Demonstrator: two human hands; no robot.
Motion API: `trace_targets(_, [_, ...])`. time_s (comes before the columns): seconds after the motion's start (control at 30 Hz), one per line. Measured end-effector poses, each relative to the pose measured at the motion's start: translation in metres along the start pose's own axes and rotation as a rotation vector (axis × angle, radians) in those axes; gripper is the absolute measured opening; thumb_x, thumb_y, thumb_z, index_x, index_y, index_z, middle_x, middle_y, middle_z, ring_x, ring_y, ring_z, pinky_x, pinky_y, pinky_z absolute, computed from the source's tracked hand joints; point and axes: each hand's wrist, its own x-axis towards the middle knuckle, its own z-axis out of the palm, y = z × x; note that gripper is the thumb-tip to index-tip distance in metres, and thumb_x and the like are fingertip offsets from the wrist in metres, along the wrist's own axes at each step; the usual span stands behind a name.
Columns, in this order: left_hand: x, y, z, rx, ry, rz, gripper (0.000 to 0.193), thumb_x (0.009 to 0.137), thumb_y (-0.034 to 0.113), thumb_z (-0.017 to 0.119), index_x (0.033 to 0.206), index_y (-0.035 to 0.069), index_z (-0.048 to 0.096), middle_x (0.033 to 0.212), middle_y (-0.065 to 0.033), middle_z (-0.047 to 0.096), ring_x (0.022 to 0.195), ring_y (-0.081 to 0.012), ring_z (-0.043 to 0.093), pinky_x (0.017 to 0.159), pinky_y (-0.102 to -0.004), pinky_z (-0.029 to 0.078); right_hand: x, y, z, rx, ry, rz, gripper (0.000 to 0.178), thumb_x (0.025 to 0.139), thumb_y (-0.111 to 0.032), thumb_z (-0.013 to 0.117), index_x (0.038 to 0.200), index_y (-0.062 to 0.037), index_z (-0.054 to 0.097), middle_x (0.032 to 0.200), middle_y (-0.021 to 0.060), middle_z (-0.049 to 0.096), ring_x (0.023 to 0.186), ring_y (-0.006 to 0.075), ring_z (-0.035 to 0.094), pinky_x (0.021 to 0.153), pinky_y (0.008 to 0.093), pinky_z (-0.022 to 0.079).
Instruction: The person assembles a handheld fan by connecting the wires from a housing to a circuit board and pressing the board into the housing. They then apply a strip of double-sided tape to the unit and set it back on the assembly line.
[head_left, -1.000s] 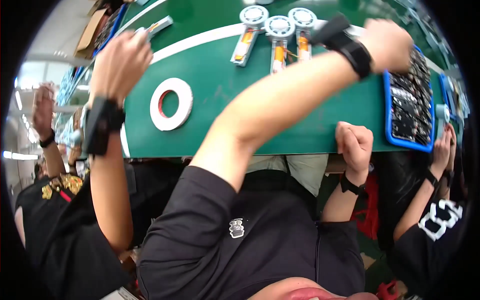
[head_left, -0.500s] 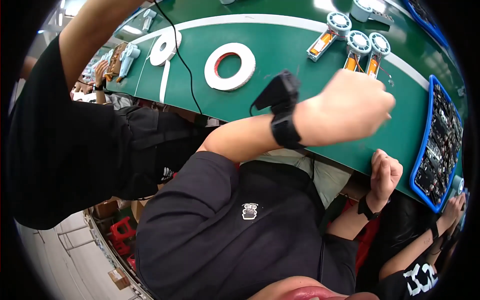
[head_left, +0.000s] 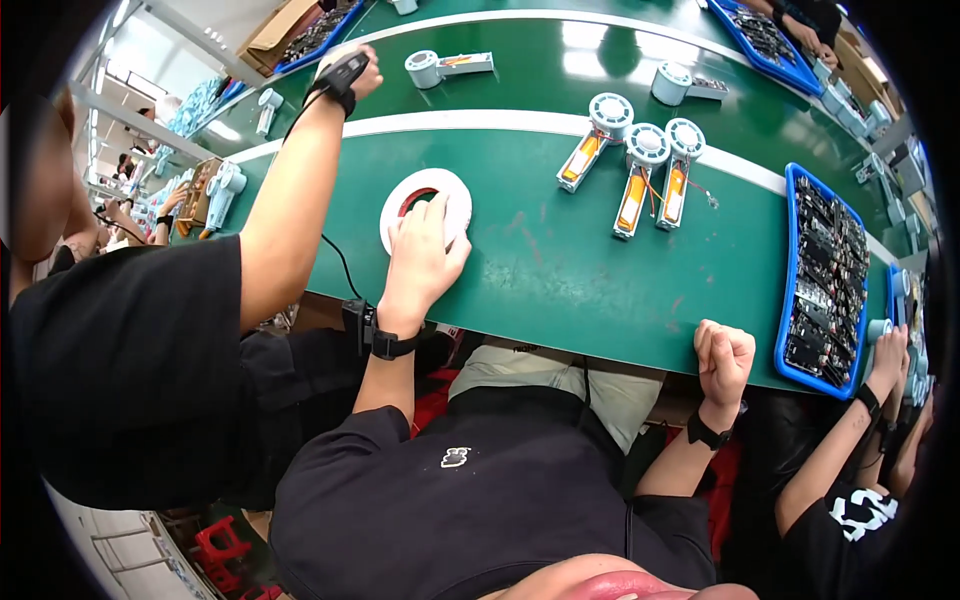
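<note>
My left hand (head_left: 422, 255) reaches over the near rim of a white tape roll (head_left: 457, 195) with a red core. Its fingertips lie at the hole and its thumb is by the outer side, so it grips the roll, which lies flat on the green table (head_left: 560, 290). At the table's front edge my right hand (head_left: 724, 360) is curled into a fist, with nothing visible in it. Between the hands, farther back, lie three opened pale-blue handheld fans (head_left: 647, 150), with orange batteries in their handles and loose red wires.
A blue tray (head_left: 790, 270) of black circuit boards stands at the right. More fan bodies (head_left: 425, 68) lie beyond the white line. On the left, a co-worker's arm (head_left: 300, 190) stretches over the table; another person's hands (head_left: 885, 360) are at the far right.
My left hand has swung from the right over to the left, onto the tape roll. My right hand stays curled by the table edge. The view has shifted, and the co-worker's forearm shows more.
</note>
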Motion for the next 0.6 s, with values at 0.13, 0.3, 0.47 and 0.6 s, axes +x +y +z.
trace_targets(0.13, [0.017, 0.046, -0.013, -0.469, 0.082, 0.110, 0.056, 0.081, 0.015, 0.068, 0.133, 0.002, 0.053, 0.107, -0.0218, 0.059, 0.096, -0.0435, 0.062, 0.082, -0.0471, 0.053, -0.002, -0.001, -0.006, -0.046, -0.027, 0.052, 0.044, 0.105, -0.021, 0.055, 0.066, -0.0025, 0.050, 0.058, 0.0034, 0.049, 0.057, 0.0129, 0.040, 0.054, 0.0283, 0.028])
trace_targets(0.3, [0.037, 0.109, -0.005, -0.627, 0.206, 0.598, 0.057, 0.082, 0.022, 0.073, 0.133, 0.007, 0.053, 0.104, -0.0184, 0.056, 0.084, -0.0380, 0.066, 0.073, -0.0462, 0.056, 0.036, -0.047, 0.047, -0.427, -0.062, -0.187, 0.050, 0.102, -0.036, 0.061, 0.129, 0.0052, 0.056, 0.123, 0.0155, 0.061, 0.096, 0.0189, 0.058, 0.078, 0.0262, 0.046])
trace_targets(0.47, [0.065, 0.134, 0.005, -0.620, 0.292, 0.651, 0.065, 0.080, 0.025, 0.076, 0.136, 0.004, 0.051, 0.102, -0.0147, 0.056, 0.078, -0.0313, 0.064, 0.063, -0.0421, 0.054, 0.101, -0.076, 0.094, -0.649, -0.139, -0.490, 0.056, 0.102, -0.026, 0.060, 0.147, 0.0040, 0.047, 0.152, 0.0212, 0.047, 0.129, 0.0285, 0.055, 0.098, 0.0364, 0.049])
trace_targets(0.6, [0.090, 0.113, 0.027, -0.514, 0.458, 0.593, 0.068, 0.081, 0.025, 0.076, 0.140, 0.003, 0.048, 0.105, -0.0144, 0.055, 0.078, -0.0309, 0.062, 0.066, -0.0420, 0.052, 0.138, -0.038, 0.116, -0.866, -0.070, -0.552, 0.050, 0.102, -0.013, 0.057, 0.148, 0.0037, 0.046, 0.154, 0.0233, 0.045, 0.140, 0.0356, 0.048, 0.109, 0.0440, 0.044])
